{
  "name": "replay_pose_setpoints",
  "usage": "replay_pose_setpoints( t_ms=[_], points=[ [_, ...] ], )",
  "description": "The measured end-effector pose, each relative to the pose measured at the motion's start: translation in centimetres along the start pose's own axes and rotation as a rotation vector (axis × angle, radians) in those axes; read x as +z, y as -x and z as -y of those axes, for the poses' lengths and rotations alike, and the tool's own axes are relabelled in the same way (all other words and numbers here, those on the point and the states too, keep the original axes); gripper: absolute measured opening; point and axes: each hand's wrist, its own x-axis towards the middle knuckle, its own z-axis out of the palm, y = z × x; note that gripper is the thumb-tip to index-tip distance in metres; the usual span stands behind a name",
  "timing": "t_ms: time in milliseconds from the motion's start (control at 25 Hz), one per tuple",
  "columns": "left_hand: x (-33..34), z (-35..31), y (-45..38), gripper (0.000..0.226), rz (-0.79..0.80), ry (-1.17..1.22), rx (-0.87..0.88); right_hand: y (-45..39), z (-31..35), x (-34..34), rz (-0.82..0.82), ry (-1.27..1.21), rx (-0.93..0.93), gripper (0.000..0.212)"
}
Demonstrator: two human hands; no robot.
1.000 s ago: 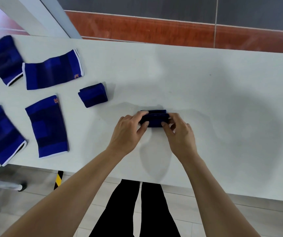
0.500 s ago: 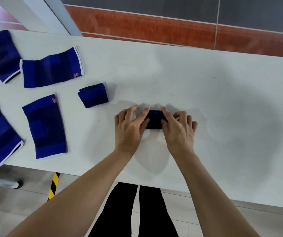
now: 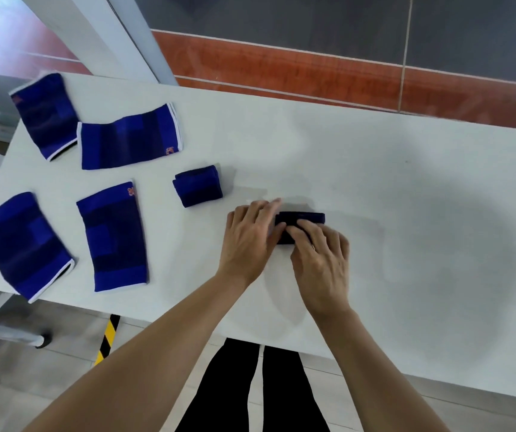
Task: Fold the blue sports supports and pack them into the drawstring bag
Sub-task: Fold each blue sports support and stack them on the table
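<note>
My left hand (image 3: 250, 238) and right hand (image 3: 322, 254) both pinched the small folded support (image 3: 305, 219) mid-frame on the worktop (image 3: 406, 213), fingers curled. Another folded support (image 3: 199, 185) lay just left; four flat ones far left.

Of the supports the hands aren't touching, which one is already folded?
The small folded support, lying just left of the left hand. It is a compact thick bundle; the four other supports at the table's left end lie flat and unfolded.
</note>
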Motion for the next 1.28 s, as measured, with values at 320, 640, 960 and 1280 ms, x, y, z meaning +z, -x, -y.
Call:
replay_pose_setpoints(
  t_ms=[320, 640, 960, 1280],
  points=[
    [-3.3, 8.3, -0.7, 0.065, -0.072, -0.209, -0.233, 0.4, 1.7, 1.1, 0.108, 0.064, 0.118, 0.047],
    [-3.5, 9.0, -1.1, 0.063, 0.044, -0.109, -0.149, -1.5, 2.5, 1.4, 0.127, 0.149, 0.175, 0.059],
    [-1.3, 4.8, -0.4, 0.07, 0.122, -0.063, 0.038, -0.8, 1.2, 2.1, 0.227, 0.153, 0.149, 0.061],
    [0.7, 1.4, -1.9, 0.06, -0.006, -0.112, 0.088, -3.0, -6.2, 1.3, -0.031, 0.156, 0.051, 0.048]
  ],
)
